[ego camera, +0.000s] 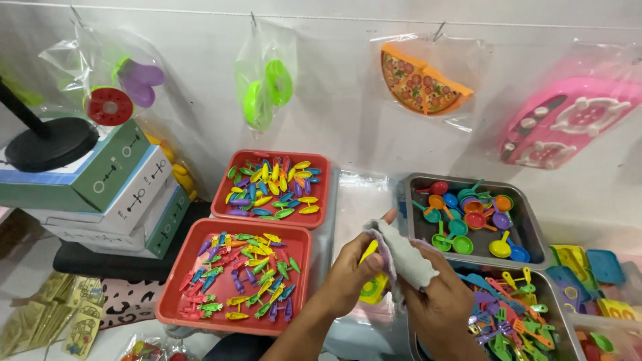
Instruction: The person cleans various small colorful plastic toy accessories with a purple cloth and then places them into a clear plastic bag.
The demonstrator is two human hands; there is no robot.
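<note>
**Hands gripping cloth and toy**

The right hand is clutching a crumpled grey cloth, fingers closed. The left hand is pinching a small yellow plastic toy at the counter's near edge. Beyond, two red plastic trays are holding small colourful toy pieces.

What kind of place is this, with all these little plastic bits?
Likely a small toy packing bench. Red trays and metal trays hold sorted plastic toy pieces, bagged toys hang on the wall as if samples, and both hands, left hand and right hand, hold a clear bag with a yellow toy.
</note>
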